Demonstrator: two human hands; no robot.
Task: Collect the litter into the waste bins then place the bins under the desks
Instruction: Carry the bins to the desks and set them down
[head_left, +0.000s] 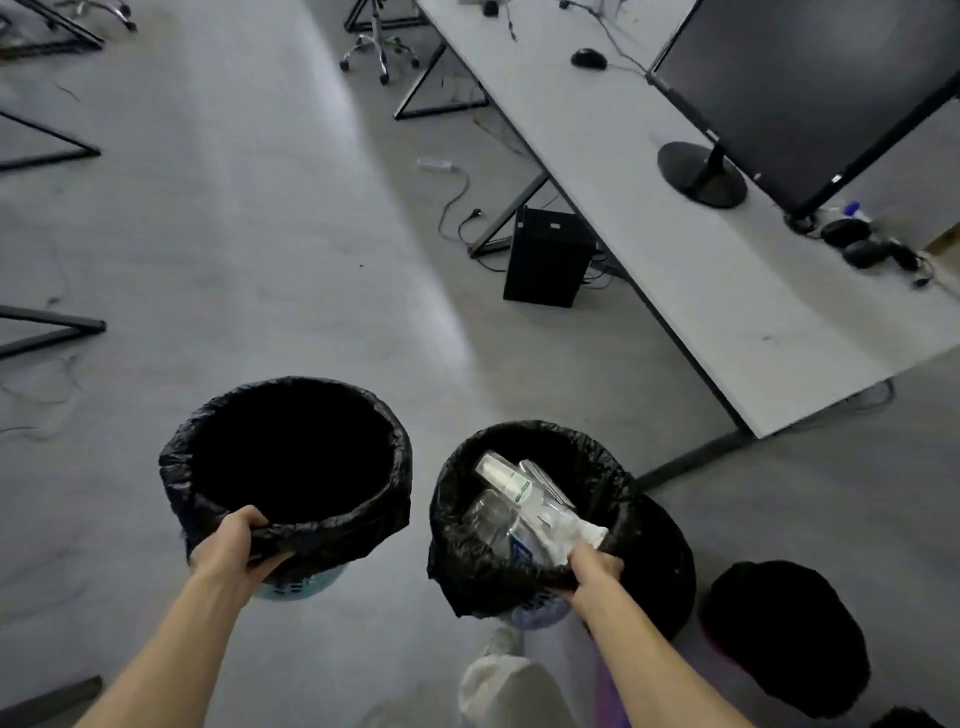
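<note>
Left hand (236, 545) is gripping the empty bin's (291, 519) rim at 7 o'clock; right hand (597, 574) is clenching the bottle-filled bin's (467, 551) rim at 5 o'clock.

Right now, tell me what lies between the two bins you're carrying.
Only bare grey floor shows between the left bin and the right bin in the head view.

Black liners (208, 499) cover both bins, with pale teal basket mesh (291, 587) showing below the left hand (234, 545) and bluish-lilac mesh (535, 610) below the right hand (597, 571). Just beyond the right hand lie clear bottles (493, 519), one with a white and green label (511, 486). Far ahead of the hands, the floor (260, 234) is grey, the desk (675, 234) off-white with black legs, and the monitor (805, 88) and computer tower (545, 257) are black.
</note>
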